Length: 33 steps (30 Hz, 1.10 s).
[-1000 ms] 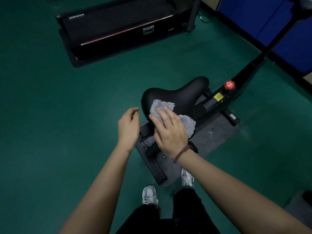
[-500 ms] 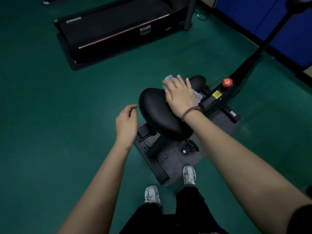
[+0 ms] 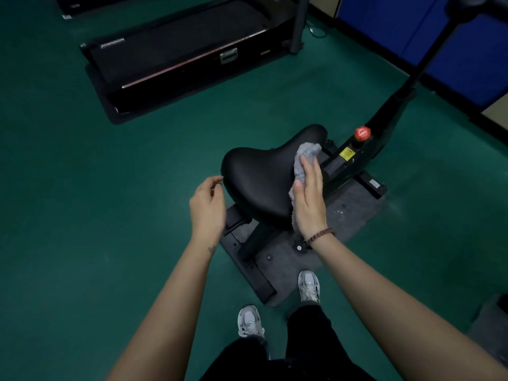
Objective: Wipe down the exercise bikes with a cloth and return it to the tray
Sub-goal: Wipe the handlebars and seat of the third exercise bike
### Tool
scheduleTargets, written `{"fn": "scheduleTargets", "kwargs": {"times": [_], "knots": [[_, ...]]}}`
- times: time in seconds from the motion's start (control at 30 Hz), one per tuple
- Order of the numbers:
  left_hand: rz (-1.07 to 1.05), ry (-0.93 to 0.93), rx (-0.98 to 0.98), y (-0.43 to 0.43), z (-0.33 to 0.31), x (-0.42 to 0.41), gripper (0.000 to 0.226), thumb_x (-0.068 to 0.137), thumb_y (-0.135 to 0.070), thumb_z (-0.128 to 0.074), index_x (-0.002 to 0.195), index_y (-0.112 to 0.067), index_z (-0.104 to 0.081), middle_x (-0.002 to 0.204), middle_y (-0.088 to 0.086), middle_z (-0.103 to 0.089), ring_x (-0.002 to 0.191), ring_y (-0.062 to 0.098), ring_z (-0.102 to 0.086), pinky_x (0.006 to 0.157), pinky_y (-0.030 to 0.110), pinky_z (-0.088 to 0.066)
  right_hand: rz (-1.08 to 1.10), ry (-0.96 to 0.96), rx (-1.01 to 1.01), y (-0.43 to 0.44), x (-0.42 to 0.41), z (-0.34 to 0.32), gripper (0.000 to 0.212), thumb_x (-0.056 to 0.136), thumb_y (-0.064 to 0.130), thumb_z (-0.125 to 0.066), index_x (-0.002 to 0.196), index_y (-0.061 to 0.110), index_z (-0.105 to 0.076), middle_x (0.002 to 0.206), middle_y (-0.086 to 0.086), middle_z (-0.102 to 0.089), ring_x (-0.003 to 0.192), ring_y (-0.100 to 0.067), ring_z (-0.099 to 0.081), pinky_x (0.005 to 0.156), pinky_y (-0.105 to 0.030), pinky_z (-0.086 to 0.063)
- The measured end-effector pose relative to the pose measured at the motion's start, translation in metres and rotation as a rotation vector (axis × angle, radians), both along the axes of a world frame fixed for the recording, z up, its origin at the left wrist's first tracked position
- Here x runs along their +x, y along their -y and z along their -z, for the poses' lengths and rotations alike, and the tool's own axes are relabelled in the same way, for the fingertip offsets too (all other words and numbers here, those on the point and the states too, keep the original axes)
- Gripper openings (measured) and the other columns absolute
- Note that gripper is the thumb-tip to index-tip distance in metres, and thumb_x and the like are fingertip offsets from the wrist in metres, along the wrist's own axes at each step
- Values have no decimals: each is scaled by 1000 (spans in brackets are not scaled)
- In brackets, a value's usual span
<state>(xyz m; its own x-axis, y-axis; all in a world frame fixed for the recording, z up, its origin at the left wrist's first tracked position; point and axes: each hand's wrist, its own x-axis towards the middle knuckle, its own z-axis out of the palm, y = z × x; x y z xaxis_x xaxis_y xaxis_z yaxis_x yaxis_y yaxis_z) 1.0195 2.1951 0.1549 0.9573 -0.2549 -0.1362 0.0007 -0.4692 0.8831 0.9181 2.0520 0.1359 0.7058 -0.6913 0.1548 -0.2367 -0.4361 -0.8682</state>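
The right hand lies flat, fingers straight and close together, palm pressing a grey cloth against the right flank of the black saddle; nothing is curled around the cloth, it is pinned under the palm and fingers. The cloth is fluffy and pale grey, rumpled; a bunched end sticks out beyond the fingertips near the saddle's narrow nose, and a ragged fringe shows along the thumb side of the hand down towards the wrist; a beaded bracelet circles that wrist.

Across the saddle, the left hand hovers just beside the wide rear edge, fingers loosely curled and holding nothing; whether a fingertip touches the saddle cannot be told.

The saddle is smooth, dark and faintly glossy; beyond the right hand's fingertips the exercise bike frame rises away, carrying a red knob and, nearer the hand, a yellow label. Below both hands a dark grey mat lies under the bike on the green floor; two pale shoes stand near the mat's close edge, one on it. Far past the left hand sits a black treadmill; blue panels line the wall beyond the bike.
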Motion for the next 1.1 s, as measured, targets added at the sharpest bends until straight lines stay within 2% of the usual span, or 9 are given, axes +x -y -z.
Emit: {"fn": "scheduleTargets", "kwargs": {"times": [0.13, 0.27, 0.33, 0.4, 0.53, 0.67, 0.77, 0.9, 1.1], "knots": [[-89, 82, 47, 2, -5, -1, 28, 93, -13, -39, 112, -12, -60, 114, 4, -61, 97, 14, -54, 83, 24, -39, 100, 21, 111, -9, -6, 4, 48, 97, 26, -30, 144, 14, -24, 152, -3, -19, 140, -12, -16, 104, -4, -10], [-100, 226, 35, 14, -21, -4, 24, 90, -10, -42, 105, -9, -61, 104, 4, -60, 91, 18, -54, 82, 30, -41, 64, 5, 189, -12, -16, 1, 48, 99, 15, -35, 144, 17, -21, 152, 0, -17, 136, -4, -16, 102, -6, -11], [-48, 287, 26, 25, -29, -8, 23, 89, -9, -42, 102, -9, -61, 96, -1, -57, 94, 21, -54, 81, 29, -39, 76, -16, 159, -15, -22, -1, 47, 98, 14, -38, 143, 17, -25, 149, -2, -22, 133, -5, -22, 103, -9, -16], [15, 337, 32, 39, -36, -12, 22, 89, -8, -43, 100, -9, -61, 91, -4, -53, 95, 21, -53, 79, 25, -36, 106, -59, 98, -17, -29, 0, 44, 96, 15, -39, 140, 15, -33, 144, -6, -32, 131, -15, -32, 105, -19, -22], [140, 404, 28, 71, -43, -23, 19, 89, -8, -44, 98, -8, -61, 87, -3, -52, 91, 25, -54, 78, 30, -38, 88, -163, -33, -13, -45, 1, 41, 91, 18, -41, 131, 12, -43, 124, -12, -45, 110, -28, -47, 91, -27, -34], [262, 389, 33, 110, -49, -39, 19, 90, -11, -44, 100, -11, -60, 90, -2, -56, 90, 24, -55, 78, 33, -41, -41, -295, 33, 7, -59, -5, 39, 93, 15, -48, 131, 19, -40, 118, -10, -41, 98, -31, -53, 81, -34, -44], [366, 351, 34, 148, -50, -56, 19, 91, -14, -44, 103, -13, -59, 93, 4, -62, 86, 24, -57, 75, 37, -47, -103, -425, 109, 36, -75, -8, 37, 95, 19, -46, 131, 22, -39, 116, -10, -41, 99, -31, -53, 83, -34, -44], [516, 337, 56, 211, -53, -88, 19, 89, -12, -45, 100, -11, -60, 90, 9, -65, 79, 24, -56, 67, 28, -37, 65, -440, 101, 100, -117, -20, 38, 93, 20, -50, 129, 22, -41, 116, -9, -43, 102, -30, -52, 81, -31, -40], [766, 364, 62, 318, -60, -154, 15, 86, -12, -49, 92, -12, -63, 84, 10, -66, 79, 29, -58, 67, 32, -41, 408, -468, 52, 220, -200, -51, 42, 87, 31, -58, 125, 19, -43, 125, -9, -49, 109, -30, -53, 88, -34, -43]]}}
